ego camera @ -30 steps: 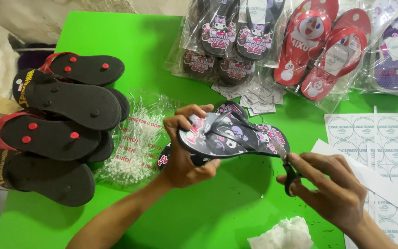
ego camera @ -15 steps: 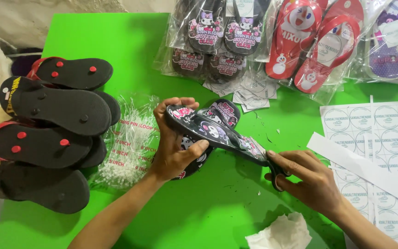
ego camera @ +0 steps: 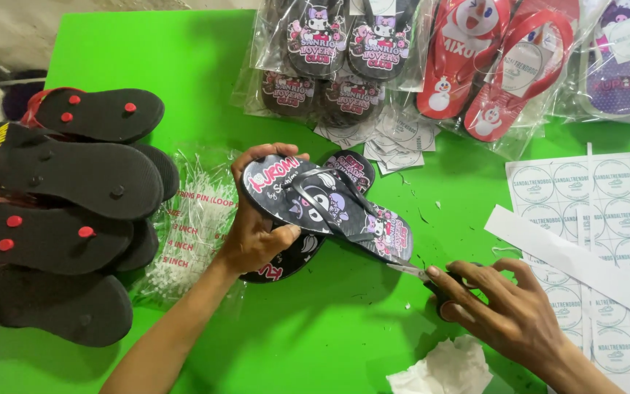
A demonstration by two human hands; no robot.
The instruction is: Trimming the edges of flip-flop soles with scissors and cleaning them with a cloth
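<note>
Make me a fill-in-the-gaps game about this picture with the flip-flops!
1. The left hand holds a dark printed ____.
2. The right hand holds small scissors at that sandal's ____ end.
3. The table is bright ____.
4. The stack of soles lies on the ____ side of the picture.

Missing words: flip-flop; heel; green; left

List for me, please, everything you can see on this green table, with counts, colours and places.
printed flip-flops: two, black with cartoon print, centre, in the left hand
scissors: one, dark handles, at the flip-flop's heel, in the right hand
bare flip-flop soles: a stack, black with red plugs, left edge
bag of plastic loop pins: one, clear, beside the stack
bagged flip-flops: several pairs, black, red and purple, along the top
sticker sheets: white, right side
paper strip: one, white, on the sheets
crumpled tissue: one, white, bottom
table: green
left hand: grips the flip-flops
right hand: holds the scissors
</note>
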